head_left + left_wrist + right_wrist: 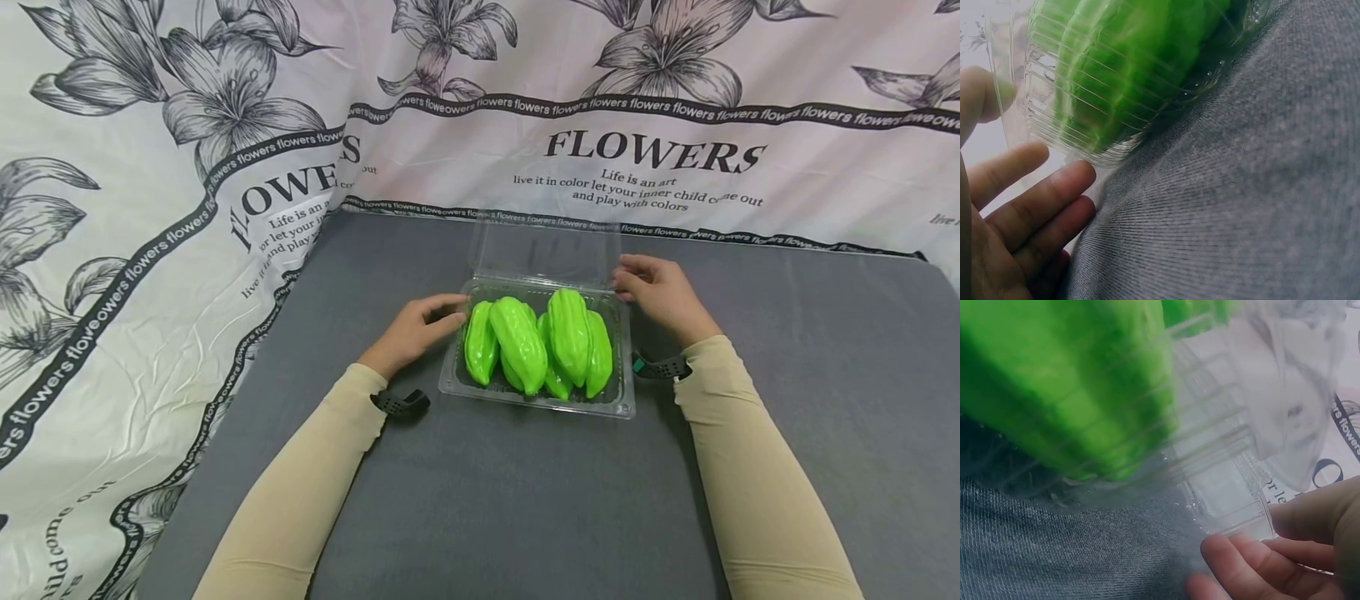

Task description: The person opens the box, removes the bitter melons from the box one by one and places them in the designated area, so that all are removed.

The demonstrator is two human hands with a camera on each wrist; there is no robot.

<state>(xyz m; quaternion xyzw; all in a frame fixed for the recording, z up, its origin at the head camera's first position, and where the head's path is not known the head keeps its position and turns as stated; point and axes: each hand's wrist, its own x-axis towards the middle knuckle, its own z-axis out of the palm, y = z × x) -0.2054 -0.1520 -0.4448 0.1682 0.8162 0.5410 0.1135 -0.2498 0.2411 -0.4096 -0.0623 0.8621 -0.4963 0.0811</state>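
Observation:
A hinged clear plastic container (536,405) rests on the table with its lid (546,254) raised at the back. Inside lie several bright green, ribbed, elongated fruits or vegetables (570,337), some stacked on others; their exact kind is unclear. At the container's left side is my left hand (423,327), its thumb by the rim and its fingers loosely extended near the outer wall. My right hand (660,292) is at the back right corner, where thumb and fingers pinch the plastic edge near the hinge. The left wrist view shows the container's ribbed wall (1091,94) close up.
A grey cloth covers the table (517,508). Behind it and along the left hangs a white fabric (450,158) printed with flowers and lettering. Black bands (401,404) sit at both wrists, over beige sleeves.

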